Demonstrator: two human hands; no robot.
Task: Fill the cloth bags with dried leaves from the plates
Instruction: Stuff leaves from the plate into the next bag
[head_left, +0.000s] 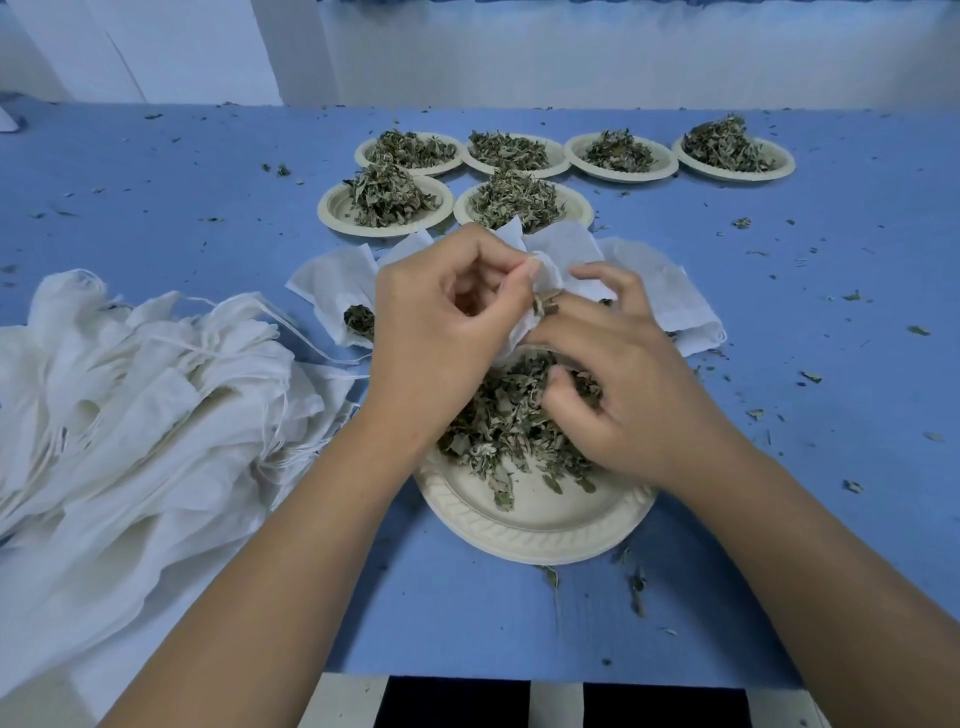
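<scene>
Nearest on the blue table (467, 613): cream plate (535, 535) of dried leaves (509, 421). Pinches white cloth bag (566, 249) open above it with left hand (441, 322); holds a pinch of leaves at its mouth with curled right hand (634, 384). Heaped bags (130, 415) lying just left.

The blue cloth-covered counter (156, 208) carries a near cream round paper plate (530, 535) of dried green leaves (498, 421). Six more heaped plates (332, 210) stand in two rows behind it, with flat white cloth bags (660, 291) between. A rumpled pile of white drawstring bags (130, 415) lies at left, and leaf crumbs (742, 223) are scattered about.
</scene>
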